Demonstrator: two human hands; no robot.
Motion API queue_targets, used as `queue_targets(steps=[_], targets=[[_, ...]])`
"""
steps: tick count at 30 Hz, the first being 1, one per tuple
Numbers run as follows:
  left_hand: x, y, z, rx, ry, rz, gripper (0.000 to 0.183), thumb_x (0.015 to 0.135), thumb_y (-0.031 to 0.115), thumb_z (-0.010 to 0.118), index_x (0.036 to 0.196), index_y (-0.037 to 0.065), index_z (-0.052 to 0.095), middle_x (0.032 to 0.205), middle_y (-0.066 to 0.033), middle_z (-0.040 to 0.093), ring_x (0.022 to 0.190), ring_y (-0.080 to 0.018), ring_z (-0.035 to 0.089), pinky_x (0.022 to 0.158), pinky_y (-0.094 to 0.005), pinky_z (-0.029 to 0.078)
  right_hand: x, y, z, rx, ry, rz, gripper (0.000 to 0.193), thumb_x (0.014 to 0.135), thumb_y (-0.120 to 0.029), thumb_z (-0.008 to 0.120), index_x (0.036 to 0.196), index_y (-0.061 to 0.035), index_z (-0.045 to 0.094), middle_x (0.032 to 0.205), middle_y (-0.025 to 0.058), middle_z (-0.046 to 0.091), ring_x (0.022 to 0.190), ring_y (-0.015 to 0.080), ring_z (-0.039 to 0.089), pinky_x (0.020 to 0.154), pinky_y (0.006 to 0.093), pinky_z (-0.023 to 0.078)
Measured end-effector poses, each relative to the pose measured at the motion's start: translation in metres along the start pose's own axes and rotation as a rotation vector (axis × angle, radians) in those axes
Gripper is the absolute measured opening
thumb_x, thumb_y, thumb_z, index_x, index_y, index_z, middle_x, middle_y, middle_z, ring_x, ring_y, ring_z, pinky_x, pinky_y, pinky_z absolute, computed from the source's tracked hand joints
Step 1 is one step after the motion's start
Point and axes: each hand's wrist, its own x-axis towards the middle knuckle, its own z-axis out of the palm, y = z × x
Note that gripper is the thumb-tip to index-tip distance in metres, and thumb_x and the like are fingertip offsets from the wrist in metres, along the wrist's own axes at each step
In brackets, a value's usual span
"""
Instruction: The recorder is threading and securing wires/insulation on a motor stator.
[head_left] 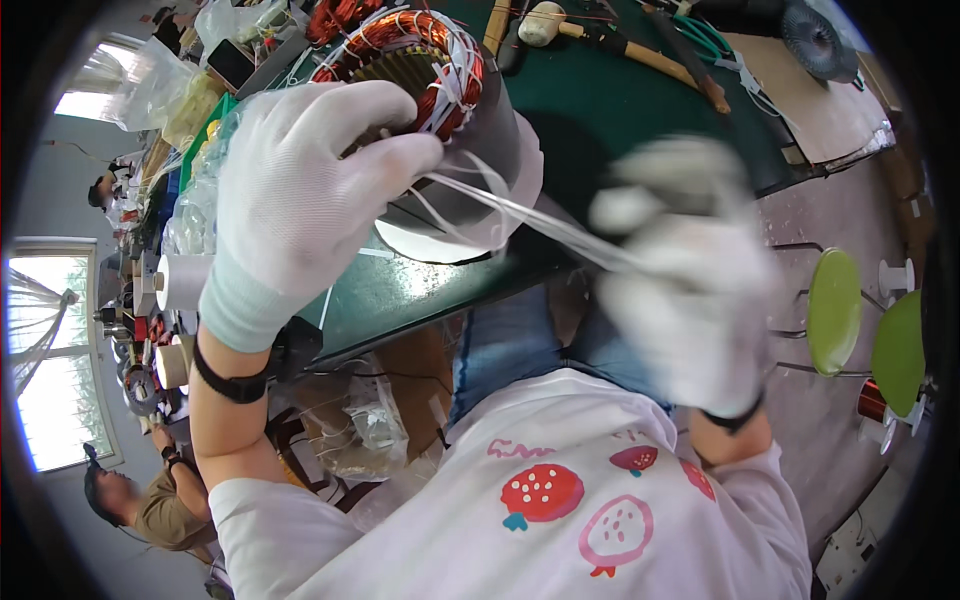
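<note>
A motor stator stands at the table's near edge on a white round base. Its copper windings are laced with white cord. My left hand, in a white knit glove, rests at the winding's near side, thumb and forefinger closed on the cord beside the coil. From there white lacing cord stretches to the right, partly looped over the stator's side. My gloved right hand is smeared by motion; the taut strands run into its closed grip. The fingertips of both hands are partly hidden.
A mallet and green-handled scissors lie on the green table. Cord spools and plastic bags crowd the left. Green stools stand at right. Another person sits at lower left.
</note>
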Motion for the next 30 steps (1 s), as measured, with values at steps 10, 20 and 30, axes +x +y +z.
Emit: queue_targets(steps=[10, 20, 30], targets=[[-0.003, 0.074, 0.006, -0.573, 0.194, -0.094, 0.029, 0.071, 0.012, 0.075, 0.099, 0.007, 0.075, 0.089, -0.0082, 0.069, 0.081, -0.0277, 0.067, 0.07, -0.0402, 0.055, 0.006, 0.025, -0.017, 1.039, 0.46, 0.541, 0.023, 0.107, -0.02, 0.056, 0.112, 0.0013, 0.063, 0.068, -0.0029, 0.044, 0.048, 0.0059, 0.033, 0.042, 0.0226, 0.026], [-0.01, 0.029, 0.031, -0.254, 0.339, -0.41, 0.039, 0.059, 0.005, 0.081, 0.098, 0.006, 0.072, 0.103, -0.0115, 0.071, 0.097, -0.0306, 0.068, 0.097, -0.0483, 0.05, 0.036, 0.024, 0.012, 0.218, -0.16, -0.17, 0.026, 0.108, -0.031, 0.055, 0.104, -0.0065, 0.063, 0.081, 0.0046, 0.058, 0.074, 0.0217, 0.058, 0.084, 0.0437, 0.049], [-0.026, 0.003, 0.044, -0.456, 0.339, -0.405, 0.046, 0.063, 0.022, 0.09, 0.105, 0.01, 0.075, 0.093, -0.0026, 0.074, 0.088, -0.0234, 0.07, 0.101, -0.046, 0.044, 0.039, 0.05, 0.085, 0.749, -0.145, 0.144, 0.029, 0.105, -0.03, 0.061, 0.094, -0.0031, 0.061, 0.077, 0.0076, 0.063, 0.069, 0.0175, 0.06, 0.063, 0.0313, 0.048]])
